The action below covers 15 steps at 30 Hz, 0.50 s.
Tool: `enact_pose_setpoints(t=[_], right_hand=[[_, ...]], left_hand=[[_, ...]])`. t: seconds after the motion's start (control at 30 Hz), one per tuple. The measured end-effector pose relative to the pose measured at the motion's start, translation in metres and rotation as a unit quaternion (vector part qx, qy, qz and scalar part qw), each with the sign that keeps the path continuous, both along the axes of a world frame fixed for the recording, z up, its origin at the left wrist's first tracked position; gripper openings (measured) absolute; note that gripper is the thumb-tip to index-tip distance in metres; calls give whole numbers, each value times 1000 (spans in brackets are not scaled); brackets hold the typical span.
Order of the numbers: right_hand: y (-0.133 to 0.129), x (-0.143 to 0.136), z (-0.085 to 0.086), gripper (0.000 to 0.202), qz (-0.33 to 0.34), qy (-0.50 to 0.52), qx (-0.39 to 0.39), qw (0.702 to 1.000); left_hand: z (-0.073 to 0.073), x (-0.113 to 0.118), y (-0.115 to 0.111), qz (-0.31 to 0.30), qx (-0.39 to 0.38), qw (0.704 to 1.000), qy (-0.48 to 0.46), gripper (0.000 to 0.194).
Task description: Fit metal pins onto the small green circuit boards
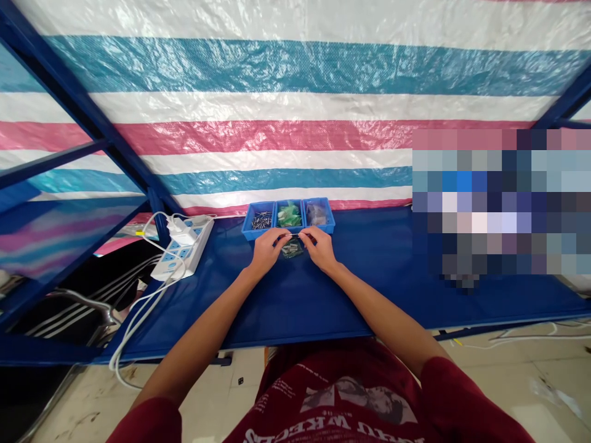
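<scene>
A small clear plastic bag with pale, metallic-looking small parts inside is just above or on the blue table top, between my hands. My left hand pinches its upper edge at the left, thumb and fingers together. From the right, my right hand pinches the same edge, and a thin light line of it shows between the fingertips. Right behind my hands stand three joined blue bins: the left bin with loose screw-like metal pieces, the middle one with green plastic bags, the right one with clear bags.
On the left of the blue table lies a white power strip with a plugged-in adapter and a cable hanging over the front edge. A striped plastic sheet closes off the back. Blue frame posts rise at the sides. The right part is blurred out.
</scene>
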State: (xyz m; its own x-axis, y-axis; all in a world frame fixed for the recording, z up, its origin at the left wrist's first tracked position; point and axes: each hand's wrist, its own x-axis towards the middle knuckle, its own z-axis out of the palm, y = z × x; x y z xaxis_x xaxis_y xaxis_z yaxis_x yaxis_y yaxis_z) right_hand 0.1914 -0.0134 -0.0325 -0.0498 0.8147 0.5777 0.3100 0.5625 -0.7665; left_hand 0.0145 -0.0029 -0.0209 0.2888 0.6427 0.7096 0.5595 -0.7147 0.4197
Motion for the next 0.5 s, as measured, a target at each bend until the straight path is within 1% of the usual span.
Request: enact_pose_setpoints(t=[0.2, 0.5], right_hand=[[0, -2, -1, 28, -10, 9, -21, 1000], [-2, -2, 2, 28, -2, 8, -3, 1000]], left_hand=[[0, -1, -1, 11, 8, 1000, 19, 29], [0, -2, -2, 15, 0, 1000, 11, 28]])
